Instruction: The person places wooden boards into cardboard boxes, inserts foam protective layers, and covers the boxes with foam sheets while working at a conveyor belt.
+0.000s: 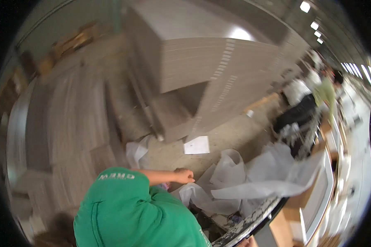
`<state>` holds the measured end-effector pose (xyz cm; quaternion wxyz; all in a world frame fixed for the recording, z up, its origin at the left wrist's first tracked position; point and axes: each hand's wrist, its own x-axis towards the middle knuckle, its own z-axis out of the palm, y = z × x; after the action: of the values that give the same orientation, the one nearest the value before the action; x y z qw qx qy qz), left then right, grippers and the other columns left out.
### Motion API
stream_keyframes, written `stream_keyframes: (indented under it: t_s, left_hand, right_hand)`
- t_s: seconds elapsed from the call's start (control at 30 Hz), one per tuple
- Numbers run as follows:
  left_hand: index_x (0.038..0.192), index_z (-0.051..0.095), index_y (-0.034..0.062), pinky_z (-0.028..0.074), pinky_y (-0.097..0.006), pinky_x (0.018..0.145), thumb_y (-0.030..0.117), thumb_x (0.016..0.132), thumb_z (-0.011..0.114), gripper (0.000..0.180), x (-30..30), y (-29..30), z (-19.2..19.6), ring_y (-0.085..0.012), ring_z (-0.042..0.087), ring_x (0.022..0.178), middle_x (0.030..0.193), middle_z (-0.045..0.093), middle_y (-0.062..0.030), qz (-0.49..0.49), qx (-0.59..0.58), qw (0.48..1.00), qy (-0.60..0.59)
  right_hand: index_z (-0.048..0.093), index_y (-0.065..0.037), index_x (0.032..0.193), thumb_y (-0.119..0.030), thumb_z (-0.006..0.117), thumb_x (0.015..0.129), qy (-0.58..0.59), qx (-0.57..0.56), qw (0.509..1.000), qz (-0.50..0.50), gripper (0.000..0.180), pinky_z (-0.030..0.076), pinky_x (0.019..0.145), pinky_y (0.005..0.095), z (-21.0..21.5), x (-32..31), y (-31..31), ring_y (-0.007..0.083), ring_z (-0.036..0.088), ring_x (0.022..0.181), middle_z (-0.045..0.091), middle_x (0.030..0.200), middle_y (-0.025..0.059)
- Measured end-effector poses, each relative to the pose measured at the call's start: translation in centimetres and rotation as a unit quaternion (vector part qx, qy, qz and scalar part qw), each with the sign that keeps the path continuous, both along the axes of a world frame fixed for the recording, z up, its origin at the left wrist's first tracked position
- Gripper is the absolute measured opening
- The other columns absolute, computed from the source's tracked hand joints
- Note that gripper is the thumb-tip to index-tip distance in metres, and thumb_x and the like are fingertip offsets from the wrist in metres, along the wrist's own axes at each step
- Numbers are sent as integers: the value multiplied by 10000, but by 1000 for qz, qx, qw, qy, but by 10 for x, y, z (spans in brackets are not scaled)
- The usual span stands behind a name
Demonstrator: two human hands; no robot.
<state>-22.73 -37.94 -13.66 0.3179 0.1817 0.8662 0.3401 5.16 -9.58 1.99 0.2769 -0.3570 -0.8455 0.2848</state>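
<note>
My left arm reaches out of a green sleeve (115, 177) toward the right. My left hand (183, 176) has its fingers curled in, with nothing clearly in it. It hovers just above the edge of crumpled white plastic sheeting (251, 181) that lies spread over the concrete floor. My green shirt (136, 218) fills the lower left. My right hand is out of the picture.
Tall stacks of grey board sheets (210, 70) stand ahead, with lower stacks (74, 119) at the left. A white paper sheet (196, 145) lies on the floor. Two people (313, 99) work at the right. Brown cartons (301, 214) and a dark speckled edge (251, 222) sit at the lower right.
</note>
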Motion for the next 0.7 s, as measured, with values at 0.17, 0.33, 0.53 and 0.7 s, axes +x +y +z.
stream_keyframes:
  t_s: [0.17, 0.33, 0.53, 0.7]
  left_hand:
    - [1027, 599, 136, 387, -426, 893, 311, 735, 602, 340, -13, -122, -27, -297, 480, 1079, 1138, 537, -106, 171, -100, 965, 174]
    - [1082, 559, 109, 349, -445, 950, 272, 714, 628, 409, 41, -244, -15, -342, 412, 1149, 1230, 465, -154, 452, -199, 811, 313]
    - [1191, 480, 115, 350, -482, 930, 368, 749, 590, 521, 174, -316, -6, -329, 384, 1176, 1259, 426, -167, 674, -235, 688, 129]
    - [1198, 474, 102, 361, -455, 935, 410, 758, 582, 548, 245, -376, 4, -331, 407, 1158, 1244, 441, -163, 710, -270, 650, -11]
  right_hand:
    - [554, -12, 1060, 14, 649, 700, -105, 23, 890, 444, 373, 493, 601, 266, -67, -130, -86, 200, 594, 785, 580, 976, 111]
    - [557, -13, 1017, -89, 610, 744, -189, -20, 744, 641, 288, 470, 711, 406, -95, -193, -137, 370, 566, 841, 579, 949, 193]
    - [588, -29, 996, -130, 596, 769, -219, 32, 647, 729, 249, 466, 742, 410, -123, -234, -176, 369, 563, 886, 598, 941, 202]
    - [611, -32, 994, -190, 604, 779, -276, -18, 603, 748, 267, 486, 721, 373, -140, -232, -216, 302, 620, 806, 624, 890, 194]
